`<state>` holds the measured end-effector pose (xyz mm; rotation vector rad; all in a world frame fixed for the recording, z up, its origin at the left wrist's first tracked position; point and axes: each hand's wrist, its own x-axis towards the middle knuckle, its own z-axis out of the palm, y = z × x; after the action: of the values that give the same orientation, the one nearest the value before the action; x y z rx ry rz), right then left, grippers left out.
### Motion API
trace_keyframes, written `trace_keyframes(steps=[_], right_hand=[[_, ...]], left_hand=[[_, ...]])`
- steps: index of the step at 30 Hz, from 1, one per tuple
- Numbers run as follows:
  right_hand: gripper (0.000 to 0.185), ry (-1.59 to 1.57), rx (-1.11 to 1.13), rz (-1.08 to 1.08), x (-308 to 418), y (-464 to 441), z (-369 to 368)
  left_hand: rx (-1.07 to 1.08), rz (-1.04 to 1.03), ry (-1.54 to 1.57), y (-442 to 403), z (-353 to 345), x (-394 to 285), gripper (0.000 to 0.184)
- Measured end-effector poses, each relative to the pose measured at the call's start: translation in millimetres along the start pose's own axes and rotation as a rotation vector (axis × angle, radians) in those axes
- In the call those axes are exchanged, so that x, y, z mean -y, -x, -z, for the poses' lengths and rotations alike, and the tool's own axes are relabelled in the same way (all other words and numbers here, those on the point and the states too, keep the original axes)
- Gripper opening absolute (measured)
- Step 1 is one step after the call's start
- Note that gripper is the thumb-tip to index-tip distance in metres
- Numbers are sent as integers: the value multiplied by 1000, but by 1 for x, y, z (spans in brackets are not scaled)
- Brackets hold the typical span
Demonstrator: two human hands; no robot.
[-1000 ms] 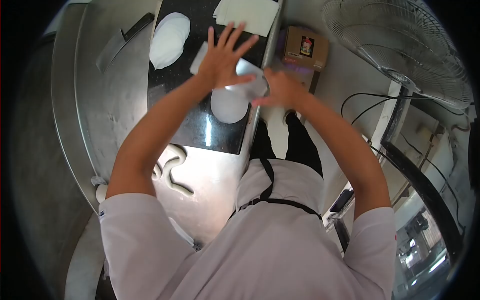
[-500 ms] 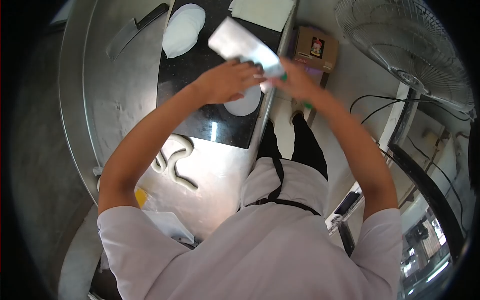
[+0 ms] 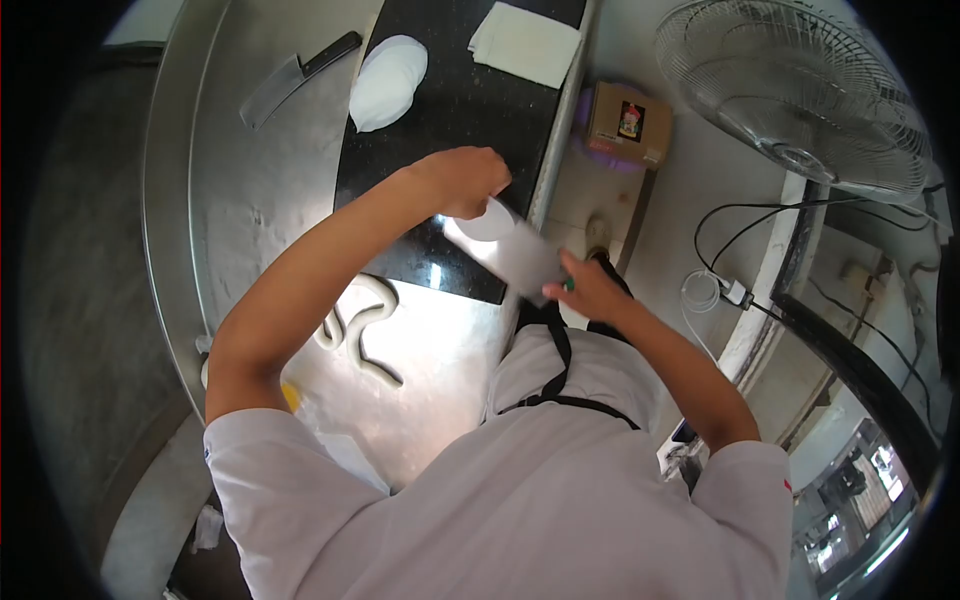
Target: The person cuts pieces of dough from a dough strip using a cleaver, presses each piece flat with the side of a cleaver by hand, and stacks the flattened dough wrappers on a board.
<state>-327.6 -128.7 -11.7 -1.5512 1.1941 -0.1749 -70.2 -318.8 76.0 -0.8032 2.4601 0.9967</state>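
My right hand (image 3: 590,288) grips the green handle of a wide cleaver (image 3: 525,262), its pale blade blurred and reaching left past the edge of the black board (image 3: 455,110). A thin round dough wrapper (image 3: 486,222) lies against the blade's far end. At the wrapper's upper edge is my left hand (image 3: 465,182), fingers curled closed and seemingly pinching it; the fingertips are partly hidden. Farther up the board sits a pile of white dough wrappers (image 3: 388,85). Below the board, ropes of dough (image 3: 370,330) lie on the steel table (image 3: 440,350).
A second cleaver with a black handle (image 3: 300,80) rests on the steel at upper left. A folded cloth (image 3: 525,45) lies at the board's far end. To the right are a cardboard box (image 3: 628,125), a large fan (image 3: 800,100) and black cables (image 3: 745,205).
My right hand has brought the cleaver down toward my body, away from the board's middle. My left hand has gone from spread fingers at the blade to a closed grip by the wrapper.
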Motion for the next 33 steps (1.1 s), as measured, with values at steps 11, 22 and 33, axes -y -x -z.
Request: trace_keyframes(steps=[11, 22, 33], right_hand=[[42, 100, 43, -134, 36, 69, 31], [44, -88, -120, -5, 26, -17, 82], [44, 61, 147, 77, 55, -132, 172]], left_hand=[[-450, 134, 444, 58, -23, 31, 19], [-1055, 360, 1030, 71, -3, 75, 27], [-1116, 822, 1108, 67, -24, 139, 31]])
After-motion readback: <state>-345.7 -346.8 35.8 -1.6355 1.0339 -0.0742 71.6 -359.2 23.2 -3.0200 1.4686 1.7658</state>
